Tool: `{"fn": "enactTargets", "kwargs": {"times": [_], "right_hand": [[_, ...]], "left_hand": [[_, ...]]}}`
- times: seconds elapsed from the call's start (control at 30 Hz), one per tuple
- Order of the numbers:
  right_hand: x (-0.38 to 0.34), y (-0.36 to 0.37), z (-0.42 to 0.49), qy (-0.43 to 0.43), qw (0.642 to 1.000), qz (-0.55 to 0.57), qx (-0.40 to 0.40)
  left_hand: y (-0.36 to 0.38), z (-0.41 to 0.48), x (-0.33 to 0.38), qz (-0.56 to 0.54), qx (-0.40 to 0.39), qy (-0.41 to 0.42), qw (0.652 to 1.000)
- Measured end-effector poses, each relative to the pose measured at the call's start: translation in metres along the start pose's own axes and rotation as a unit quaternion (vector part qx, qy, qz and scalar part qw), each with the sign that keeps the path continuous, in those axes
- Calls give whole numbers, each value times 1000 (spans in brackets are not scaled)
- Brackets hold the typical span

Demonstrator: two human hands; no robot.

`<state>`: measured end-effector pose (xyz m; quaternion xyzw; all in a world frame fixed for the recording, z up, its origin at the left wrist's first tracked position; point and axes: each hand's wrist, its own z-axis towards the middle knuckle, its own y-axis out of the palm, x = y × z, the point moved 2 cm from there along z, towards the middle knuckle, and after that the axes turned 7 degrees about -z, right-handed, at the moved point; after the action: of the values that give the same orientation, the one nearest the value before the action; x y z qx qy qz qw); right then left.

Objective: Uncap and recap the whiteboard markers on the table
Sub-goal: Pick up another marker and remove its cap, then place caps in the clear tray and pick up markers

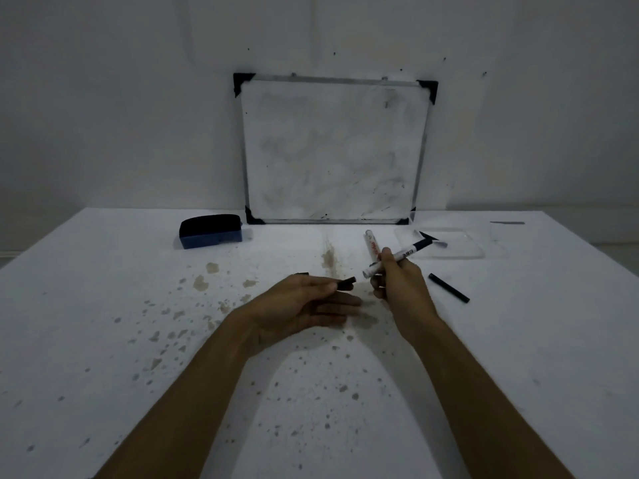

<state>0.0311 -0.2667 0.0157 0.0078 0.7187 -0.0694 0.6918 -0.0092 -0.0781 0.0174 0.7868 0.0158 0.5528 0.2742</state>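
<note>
My right hand (397, 285) grips a white whiteboard marker (409, 252) that slants up to the right; its dark end points toward the tray and its white end (368, 271) faces my left hand. My left hand (304, 305) pinches a short black cap (346, 283) between thumb and forefinger, a small gap away from that white end. A second white marker with a red label (371, 244) shows just beyond my right fingers; whether it is held or lying on the table I cannot tell. A long black piece (448, 288) lies on the table to the right.
A smudged whiteboard (332, 150) leans against the wall at the back. A blue and black eraser (211, 231) sits back left. A clear flat tray (460, 245) lies back right. A small black object (301, 273) peeks out behind my left hand. The white table (103, 305) is stained.
</note>
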Motion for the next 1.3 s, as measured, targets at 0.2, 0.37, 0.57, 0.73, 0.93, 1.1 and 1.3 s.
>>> {"fn": "enactTargets", "kwargs": {"times": [0.2, 0.37, 0.57, 0.73, 0.93, 1.1, 1.3], "right_hand": [[-1, 0, -13, -183, 894, -408, -2], [18, 16, -14, -231, 838, -492, -46], [10, -2, -18, -191, 866, -460, -45], [-16, -54, -12, -162, 897, -411, -20], [-10, -156, 15, -79, 897, -433, 41], [17, -213, 43, -25, 896, -426, 123], [41, -212, 62, -71, 827, -532, 170]], "left_hand": [[-20, -5, 14, 79, 106, 83, 988], [-9, -3, 4, 216, 175, 176, 944], [9, -4, -13, 366, 190, 247, 877], [40, -1, -10, 414, 190, 267, 849], [105, 42, 25, 489, 115, 273, 820], [139, 132, 71, 589, 98, 253, 761], [163, 237, 79, 676, 7, 174, 716]]}}
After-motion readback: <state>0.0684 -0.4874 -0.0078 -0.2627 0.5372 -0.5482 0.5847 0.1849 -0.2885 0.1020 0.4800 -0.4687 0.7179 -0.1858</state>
